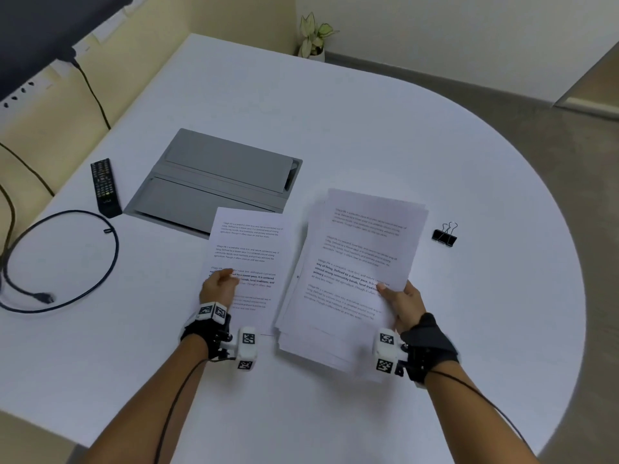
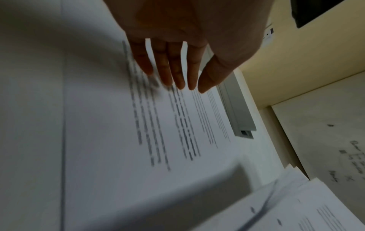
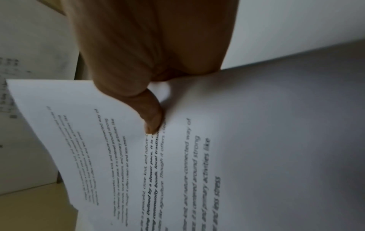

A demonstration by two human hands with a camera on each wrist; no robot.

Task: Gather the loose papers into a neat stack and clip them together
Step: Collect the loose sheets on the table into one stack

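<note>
A single printed sheet [image 1: 249,252] lies flat on the white table [image 1: 335,112], its far edge over a grey lid. My left hand [image 1: 219,284] rests on that sheet [image 2: 110,140] with straight fingers [image 2: 166,68] laid flat. To the right is a loose, fanned pile of printed papers [image 1: 351,272]. My right hand [image 1: 398,304] pinches the pile's right edge, thumb [image 3: 152,118] on top of the papers [image 3: 256,140], other fingers hidden beneath. A black binder clip [image 1: 444,235] sits on the table right of the pile, apart from both hands.
A grey flip-up cable lid [image 1: 217,175] is set into the table behind the single sheet. A black remote [image 1: 105,187] and a looped black cable [image 1: 63,262] lie at the left. A small potted plant [image 1: 315,36] stands beyond the far edge.
</note>
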